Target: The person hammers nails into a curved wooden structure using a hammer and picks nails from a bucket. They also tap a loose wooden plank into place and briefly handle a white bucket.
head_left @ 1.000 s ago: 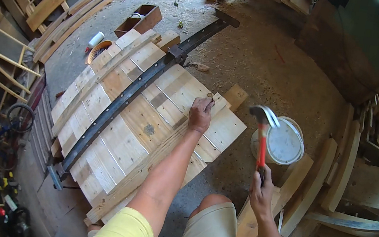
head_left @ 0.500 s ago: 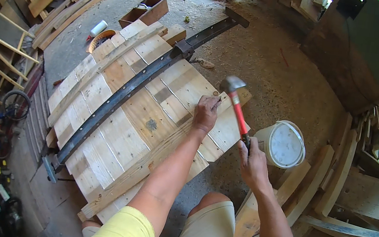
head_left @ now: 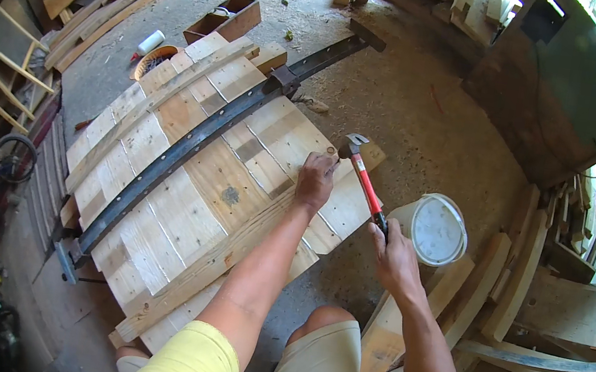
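My right hand (head_left: 396, 259) is wrapped round the black grip of a claw hammer (head_left: 367, 184) with a red shaft. The hammer's metal head is just right of my left hand (head_left: 315, 182), by the far end of a long wooden batten (head_left: 223, 255). My left hand's fingers are pinched together over that end; what they hold, if anything, is hidden. Under the batten lies a panel of joined pale boards (head_left: 178, 226). A long dark metal bar clamp (head_left: 180, 154) spans the panel, and a second batten (head_left: 161, 102) lies across its far side.
A white lidded bucket (head_left: 438, 230) stands right of the panel. Beyond the panel are a wooden box (head_left: 224, 21), an orange basket (head_left: 154, 63) and a white bottle (head_left: 151, 41). Planks (head_left: 474, 287) lie along my right. A bicycle (head_left: 10, 161) stands at the left.
The hammer head has dropped slightly and tilted beside my left hand. My left hand stays at the batten's end. The whole view has shifted a little.
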Demonstrator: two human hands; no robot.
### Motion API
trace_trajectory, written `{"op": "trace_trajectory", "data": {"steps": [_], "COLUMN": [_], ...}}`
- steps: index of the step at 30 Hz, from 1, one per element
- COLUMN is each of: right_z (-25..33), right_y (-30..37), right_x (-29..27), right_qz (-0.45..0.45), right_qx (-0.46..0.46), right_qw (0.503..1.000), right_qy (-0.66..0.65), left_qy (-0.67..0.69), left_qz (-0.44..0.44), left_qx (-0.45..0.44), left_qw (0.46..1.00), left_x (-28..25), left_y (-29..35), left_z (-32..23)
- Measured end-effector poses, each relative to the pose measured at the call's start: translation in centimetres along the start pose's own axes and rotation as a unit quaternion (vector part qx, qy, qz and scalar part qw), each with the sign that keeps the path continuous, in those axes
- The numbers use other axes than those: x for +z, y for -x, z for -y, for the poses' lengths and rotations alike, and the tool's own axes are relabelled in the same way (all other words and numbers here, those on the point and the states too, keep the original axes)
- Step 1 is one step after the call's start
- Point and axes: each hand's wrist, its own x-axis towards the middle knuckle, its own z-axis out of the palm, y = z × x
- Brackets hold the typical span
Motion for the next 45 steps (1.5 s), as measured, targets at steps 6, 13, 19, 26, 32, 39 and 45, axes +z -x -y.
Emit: {"op": "trace_trajectory", "data": {"steps": [6, 13, 19, 26, 32, 39, 45], "right_z": [4.3, 6.8, -0.1, 8.4, -0.5, 8.8, -0.9], "right_y": [1.3, 2.9, 0.0, -0.4, -1.8, -2.4, -2.3], "right_x": [-2.8, -4.5, 1.1, -5.7, -1.1, -8.7, -0.5], "right_qz": [-0.081, -0.225, 0.004, -0.197, 0.018, -0.157, 0.133], "right_qx": [-0.038, -0.188, 0.073, -0.143, 0.062, -0.058, 0.135], "right_qw": [0.973, 0.832, 0.996, 0.821, 0.998, 0.884, 0.977], "right_qy": [-0.213, -0.472, -0.04, -0.516, 0.019, -0.436, 0.096], "left_qy": [-0.016, -0.34, -0.352, -0.36, -0.358, -0.357, -0.352], "left_qz": [-0.009, 0.059, 0.087, 0.116, 0.118, 0.108, 0.108], "left_qx": [0.031, -0.12, -0.144, -0.166, -0.161, -0.171, -0.17], "left_qw": [0.999, 0.931, 0.921, 0.911, 0.912, 0.912, 0.914], "left_x": [-3.8, -9.1, -8.5, -9.5, -8.4, -9.5, -8.2], "left_y": [1.3, 4.8, 4.0, 3.7, 3.5, 3.9, 4.0], "left_z": [2.4, 3.7, 2.2, 2.7, 2.2, 2.6, 1.7]}}
